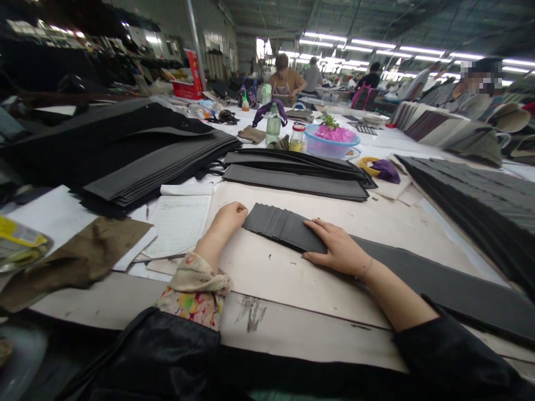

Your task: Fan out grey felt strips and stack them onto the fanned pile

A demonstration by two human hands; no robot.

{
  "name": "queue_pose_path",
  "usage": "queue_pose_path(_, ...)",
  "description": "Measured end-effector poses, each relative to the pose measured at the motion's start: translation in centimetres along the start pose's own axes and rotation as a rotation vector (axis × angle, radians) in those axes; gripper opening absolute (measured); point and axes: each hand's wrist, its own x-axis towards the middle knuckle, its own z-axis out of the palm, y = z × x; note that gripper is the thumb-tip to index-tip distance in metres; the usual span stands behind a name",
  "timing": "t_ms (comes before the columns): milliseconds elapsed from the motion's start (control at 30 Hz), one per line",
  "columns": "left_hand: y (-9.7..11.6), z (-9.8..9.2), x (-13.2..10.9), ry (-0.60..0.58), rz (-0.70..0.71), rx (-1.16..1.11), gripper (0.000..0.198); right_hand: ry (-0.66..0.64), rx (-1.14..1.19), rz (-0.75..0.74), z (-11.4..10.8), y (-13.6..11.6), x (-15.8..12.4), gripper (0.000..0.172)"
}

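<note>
A stack of long dark grey fabric strips (401, 262) runs from the middle of the table off to the right. At the left end, the upper strips (270, 220) lie fanned in overlapping steps. My right hand (339, 248) rests on top of the stack with fingers stretched out, its thumb by the near edge. My left hand (228, 220) is just beside the left end of the strips, fingers curled and pressed together. Whatever may be between those fingertips is hidden. Beyond the hands lies another pile of dark grey strips (292, 181).
Large stacks of dark fabric stand at left (154, 167) and right (472, 195). An open notebook (179, 223) and brown cloth (79, 256) lie left. Behind are a bottle (273, 127), a jar (297, 138) and a blue basin (321, 146). People work farther back.
</note>
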Motion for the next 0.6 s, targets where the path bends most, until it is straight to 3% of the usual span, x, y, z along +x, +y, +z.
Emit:
queue_pose_path(167, 0.26, 0.34, 0.11, -0.093, -0.008, 0.049, 0.028, 0.019, 0.013, -0.005, 0.17, 0.21, -0.02, 0.078)
queue_pose_path(333, 0.19, 0.14, 0.01, -0.044, 0.031, 0.111, 0.029, 0.02, 0.017, -0.005, 0.26, 0.27, -0.09, 0.08)
queue_pose_path(500, 0.39, 0.24, 0.09, -0.09, -0.074, -0.151, 0.026, 0.024, 0.055, -0.011, 0.31, 0.48, 0.16, 0.081)
queue_pose_path(600, 0.91, -0.02, -0.18, -0.193, -0.143, -0.268, 0.028, 0.021, 0.075, 0.012, -0.1, 0.31, -0.07, 0.082)
